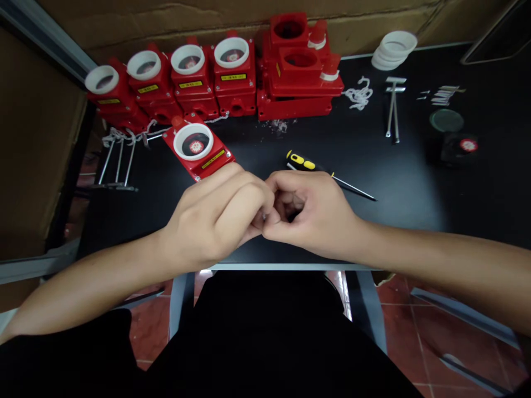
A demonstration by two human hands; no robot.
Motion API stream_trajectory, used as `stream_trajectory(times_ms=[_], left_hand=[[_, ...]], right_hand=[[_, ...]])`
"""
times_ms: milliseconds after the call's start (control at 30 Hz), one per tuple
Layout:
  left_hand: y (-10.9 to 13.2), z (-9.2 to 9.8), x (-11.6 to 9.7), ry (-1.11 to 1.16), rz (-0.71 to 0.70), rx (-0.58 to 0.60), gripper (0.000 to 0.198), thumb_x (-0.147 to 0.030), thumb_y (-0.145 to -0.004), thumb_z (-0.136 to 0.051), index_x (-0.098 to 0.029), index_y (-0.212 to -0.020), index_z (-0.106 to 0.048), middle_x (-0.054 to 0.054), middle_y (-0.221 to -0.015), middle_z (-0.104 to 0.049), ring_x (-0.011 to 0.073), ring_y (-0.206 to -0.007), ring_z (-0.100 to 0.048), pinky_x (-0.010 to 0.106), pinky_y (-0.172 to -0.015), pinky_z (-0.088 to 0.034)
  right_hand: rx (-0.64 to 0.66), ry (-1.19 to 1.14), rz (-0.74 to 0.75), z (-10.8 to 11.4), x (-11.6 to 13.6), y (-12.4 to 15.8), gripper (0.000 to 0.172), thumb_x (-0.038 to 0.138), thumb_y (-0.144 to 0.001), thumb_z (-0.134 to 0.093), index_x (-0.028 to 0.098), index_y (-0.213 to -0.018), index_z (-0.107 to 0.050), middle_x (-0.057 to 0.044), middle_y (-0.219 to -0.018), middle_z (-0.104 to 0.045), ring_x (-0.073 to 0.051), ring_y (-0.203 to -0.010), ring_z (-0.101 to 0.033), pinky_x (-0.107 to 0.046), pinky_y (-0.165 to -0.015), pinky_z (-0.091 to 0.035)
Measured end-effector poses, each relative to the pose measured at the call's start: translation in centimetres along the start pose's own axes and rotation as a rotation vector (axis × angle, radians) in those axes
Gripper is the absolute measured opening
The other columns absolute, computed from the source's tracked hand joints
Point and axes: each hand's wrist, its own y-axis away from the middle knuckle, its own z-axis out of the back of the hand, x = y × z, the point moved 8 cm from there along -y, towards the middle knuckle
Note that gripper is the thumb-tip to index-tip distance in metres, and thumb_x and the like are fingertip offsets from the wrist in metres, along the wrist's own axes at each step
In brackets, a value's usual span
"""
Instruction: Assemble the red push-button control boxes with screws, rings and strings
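My left hand [219,215] and my right hand [311,213] meet fingertip to fingertip above the near edge of the black table. Both are closed in a pinch; a tiny shiny bit shows between the fingers, too small to name. Just beyond my left hand lies a red box [215,142] with a white ring [193,141] around its dark round window and a yellow label. A black and yellow screwdriver [309,163] rests behind my right hand, its shaft pointing right.
Several red boxes [234,83] line the back, with red housings [298,80] stacked beside them. White rings [394,50], white cord [359,95], metal T-shaped rods [393,110], small screws [443,95], a glass disc [446,120] and a black part [456,150] lie right. More rods [119,163] sit left.
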Motion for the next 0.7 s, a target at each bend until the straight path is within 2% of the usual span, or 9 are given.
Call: stream_trajectory(times_ms=[100,233,500,700], left_hand=[[0.04,-0.18,0.24,0.015,0.028,0.034,0.016,-0.023,-0.124,-0.074,-0.026,-0.11,-0.067,0.004,-0.097,-0.078,0.0217,-0.083,-0.076,0.039,-0.075,-0.065],[-0.19,-0.11,0.37,0.095,0.022,0.006,0.021,-0.031,-0.124,-0.078,-0.025,-0.108,-0.066,0.003,-0.094,-0.078,0.0211,-0.081,-0.076,0.038,-0.075,-0.065],[-0.65,0.2,-0.12,0.173,0.02,-0.013,0.02,-0.021,-0.119,-0.083,-0.025,-0.107,-0.068,0.003,-0.093,-0.08,0.0215,-0.08,-0.077,0.038,-0.074,-0.065],[-0.77,0.5,0.21,0.243,-0.007,-0.055,0.03,-0.031,-0.115,-0.093,-0.024,-0.102,-0.067,0.001,-0.089,-0.077,0.0194,-0.079,-0.075,0.036,-0.075,-0.066]], right_hand=[[0.004,-0.011,0.003,-0.07,0.02,0.04,0.009,0.022,-0.08,-0.07,0.023,-0.078,-0.062,0.003,-0.075,-0.067,-0.011,-0.064,-0.059,-0.026,-0.064,-0.048],[0.014,-0.034,0.02,-0.24,0.22,0.14,0.01,0.02,-0.081,-0.071,0.023,-0.078,-0.061,0.004,-0.075,-0.065,-0.01,-0.064,-0.061,-0.025,-0.064,-0.051],[0.018,-0.039,0.025,-0.15,0.72,0.16,0.009,0.018,-0.081,-0.071,0.023,-0.079,-0.064,0.005,-0.074,-0.064,-0.009,-0.064,-0.06,-0.025,-0.064,-0.052],[0.013,-0.044,0.008,-0.16,0.83,0.33,0.005,0.018,-0.083,-0.07,0.021,-0.081,-0.066,0.004,-0.076,-0.065,-0.008,-0.063,-0.057,-0.023,-0.061,-0.049]])
